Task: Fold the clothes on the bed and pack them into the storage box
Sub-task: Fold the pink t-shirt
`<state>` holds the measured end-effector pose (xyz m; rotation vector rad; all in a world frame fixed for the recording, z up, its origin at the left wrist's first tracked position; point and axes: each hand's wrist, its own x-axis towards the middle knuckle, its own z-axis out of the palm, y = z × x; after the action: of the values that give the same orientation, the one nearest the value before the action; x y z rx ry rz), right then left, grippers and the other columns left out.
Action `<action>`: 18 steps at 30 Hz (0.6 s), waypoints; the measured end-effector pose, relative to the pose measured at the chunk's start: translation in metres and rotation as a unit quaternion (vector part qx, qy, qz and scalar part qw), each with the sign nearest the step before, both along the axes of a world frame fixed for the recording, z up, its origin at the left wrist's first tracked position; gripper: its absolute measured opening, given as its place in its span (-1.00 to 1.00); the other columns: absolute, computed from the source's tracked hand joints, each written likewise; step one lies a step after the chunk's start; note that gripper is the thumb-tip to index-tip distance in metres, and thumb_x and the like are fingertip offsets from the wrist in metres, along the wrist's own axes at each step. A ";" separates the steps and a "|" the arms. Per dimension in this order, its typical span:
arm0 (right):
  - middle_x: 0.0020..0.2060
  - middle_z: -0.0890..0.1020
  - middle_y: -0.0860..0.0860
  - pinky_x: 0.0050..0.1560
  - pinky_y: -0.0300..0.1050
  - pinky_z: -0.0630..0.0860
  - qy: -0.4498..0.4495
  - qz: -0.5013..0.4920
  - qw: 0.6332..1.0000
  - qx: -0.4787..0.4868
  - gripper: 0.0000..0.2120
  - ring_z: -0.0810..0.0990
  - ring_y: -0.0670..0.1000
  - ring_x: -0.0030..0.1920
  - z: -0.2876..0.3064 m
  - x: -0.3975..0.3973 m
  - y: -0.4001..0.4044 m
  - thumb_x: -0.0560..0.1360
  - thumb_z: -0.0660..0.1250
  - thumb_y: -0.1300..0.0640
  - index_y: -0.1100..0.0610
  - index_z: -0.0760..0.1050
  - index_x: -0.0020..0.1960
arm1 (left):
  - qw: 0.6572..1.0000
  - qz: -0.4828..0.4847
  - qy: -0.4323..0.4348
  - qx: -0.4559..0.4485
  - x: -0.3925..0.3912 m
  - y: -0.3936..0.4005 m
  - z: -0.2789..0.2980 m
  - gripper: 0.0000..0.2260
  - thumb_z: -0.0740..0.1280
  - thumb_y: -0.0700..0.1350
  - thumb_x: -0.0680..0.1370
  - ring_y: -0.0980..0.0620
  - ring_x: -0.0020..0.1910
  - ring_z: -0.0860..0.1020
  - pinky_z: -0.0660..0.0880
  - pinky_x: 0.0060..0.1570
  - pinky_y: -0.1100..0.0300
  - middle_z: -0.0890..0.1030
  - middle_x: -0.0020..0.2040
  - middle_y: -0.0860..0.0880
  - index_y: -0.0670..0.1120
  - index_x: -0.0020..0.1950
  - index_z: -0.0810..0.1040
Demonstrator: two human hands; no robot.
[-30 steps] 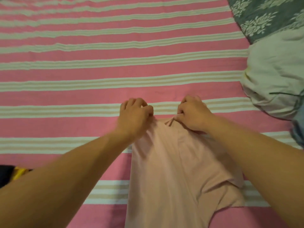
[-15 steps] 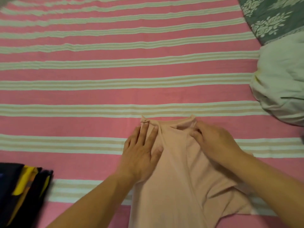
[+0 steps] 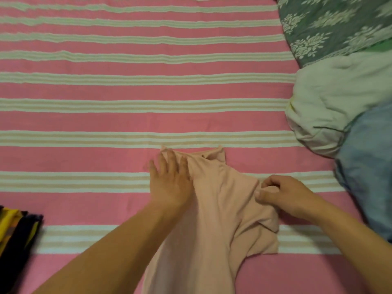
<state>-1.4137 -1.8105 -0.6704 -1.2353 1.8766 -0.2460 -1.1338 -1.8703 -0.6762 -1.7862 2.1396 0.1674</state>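
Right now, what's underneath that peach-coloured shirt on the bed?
The peach shirt lies on the pink striped bedsheet, which shows all around it. The left hand presses flat on top; the right hand pinches its edge. Anything else beneath is covered.

Two hands are on the bed, the left hand and the right hand; one pale pink shirt lies under them; one striped pink bedsheet covers the bed; at the right edge sit three other pieces of cloth, one grey floral fabric, one crumpled whitish garment and one light blue garment; at the left edge lies one dark item with yellow markings, though whether it is a single piece cannot be told.
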 end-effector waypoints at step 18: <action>-0.17 0.65 0.04 -0.26 -0.13 0.42 -0.081 -0.093 0.991 -0.060 -0.83 0.56 0.00 -0.22 0.006 0.004 0.011 0.53 0.43 0.07 0.17 0.55 -0.09 | 0.980 0.025 0.188 0.066 -0.057 0.143 0.008 -0.43 0.11 0.15 0.59 -0.30 0.55 0.13 0.20 0.48 -0.15 0.10 0.59 -0.27 0.04 0.59 0.17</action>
<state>-1.4095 -1.7996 -0.6645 -1.0853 1.8572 -0.5502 -1.1911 -1.7272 -0.6687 -1.8471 2.2670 0.6937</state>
